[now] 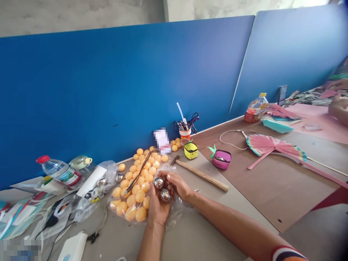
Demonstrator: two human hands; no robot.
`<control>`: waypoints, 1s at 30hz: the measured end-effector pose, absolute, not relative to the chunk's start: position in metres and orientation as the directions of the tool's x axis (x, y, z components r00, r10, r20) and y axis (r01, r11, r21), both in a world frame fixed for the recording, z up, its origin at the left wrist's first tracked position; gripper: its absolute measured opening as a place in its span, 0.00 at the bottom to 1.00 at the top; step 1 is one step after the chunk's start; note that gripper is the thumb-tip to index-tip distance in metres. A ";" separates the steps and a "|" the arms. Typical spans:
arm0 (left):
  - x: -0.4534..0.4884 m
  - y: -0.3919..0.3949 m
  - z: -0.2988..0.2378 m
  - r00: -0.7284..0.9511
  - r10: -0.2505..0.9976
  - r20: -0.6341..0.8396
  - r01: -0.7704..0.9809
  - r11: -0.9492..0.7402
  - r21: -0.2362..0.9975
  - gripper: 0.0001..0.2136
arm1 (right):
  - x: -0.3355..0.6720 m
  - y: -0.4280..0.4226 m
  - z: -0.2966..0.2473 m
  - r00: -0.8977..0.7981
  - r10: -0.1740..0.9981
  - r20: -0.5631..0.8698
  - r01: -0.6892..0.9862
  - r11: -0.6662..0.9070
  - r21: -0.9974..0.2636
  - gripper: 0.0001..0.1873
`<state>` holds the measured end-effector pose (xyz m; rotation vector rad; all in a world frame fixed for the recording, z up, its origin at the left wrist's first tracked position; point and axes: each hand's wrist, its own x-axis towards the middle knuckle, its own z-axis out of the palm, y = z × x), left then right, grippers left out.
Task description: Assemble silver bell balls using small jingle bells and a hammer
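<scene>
Two shiny silver balls with a faceted surface lie between my hands, over the right edge of a bag of orange balls. My left hand (pixel 158 208) is cupped from below, palm up, around the lower silver ball (pixel 165 195). From the right, my right hand (pixel 178 185) curls its fingers behind the upper silver ball (pixel 158 182); its fingertips are partly hidden. Both balls touch or nearly touch each other. Just left of my hands is the transparent bag of orange balls (pixel 140 196), with a dark strap (pixel 138 173) across it.
Behind my right hand lies a wooden-handled hammer (pixel 202 175). Beyond it stand a yellow basket (pixel 190 150) and a purple basket (pixel 222 160). Bottles (pixel 62 171), cables and plastic clutter the left. A pink folded fan (pixel 272 145) lies right, near another person's hands (pixel 338 108).
</scene>
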<state>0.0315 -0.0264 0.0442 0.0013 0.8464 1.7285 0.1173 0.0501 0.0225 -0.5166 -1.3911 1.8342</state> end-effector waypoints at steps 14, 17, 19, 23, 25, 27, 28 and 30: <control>0.026 -0.026 0.030 -0.293 0.915 -0.279 -0.877 -0.140 0.460 0.23 | 0.123 0.041 0.025 -0.619 0.490 0.615 0.079 0.817 -0.571 0.42; 0.023 -0.027 0.028 -0.294 0.925 -0.242 -0.886 -0.169 0.431 0.23 | 0.121 0.038 0.027 -0.622 0.462 0.633 0.095 0.846 -0.524 0.42; 0.023 -0.026 0.028 -0.313 0.913 -0.263 -0.887 -0.182 0.424 0.22 | 0.120 0.037 0.028 -0.616 0.478 0.626 0.107 0.838 -0.534 0.41; 0.022 -0.025 0.029 -0.331 0.900 -0.285 -0.885 -0.190 0.426 0.19 | 0.116 0.040 0.025 -0.571 0.562 0.599 0.129 0.782 -0.610 0.34; 0.021 -0.023 0.028 -0.303 0.918 -0.254 -0.898 -0.186 0.398 0.18 | 0.115 0.043 0.021 -0.520 0.621 0.587 0.106 0.729 -0.677 0.28; 0.020 -0.022 0.026 -0.269 0.939 -0.214 -0.913 -0.178 0.367 0.18 | 0.115 0.048 0.019 -0.446 0.708 0.548 0.068 0.637 -0.768 0.22; 0.019 -0.021 0.025 -0.257 0.946 -0.195 -0.917 -0.176 0.358 0.18 | 0.116 0.050 0.018 -0.424 0.740 0.522 0.049 0.595 -0.802 0.21; 0.016 -0.021 0.024 -0.256 0.953 -0.164 -0.918 -0.186 0.350 0.18 | 0.119 0.055 0.018 -0.441 0.744 0.502 0.035 0.573 -0.819 0.22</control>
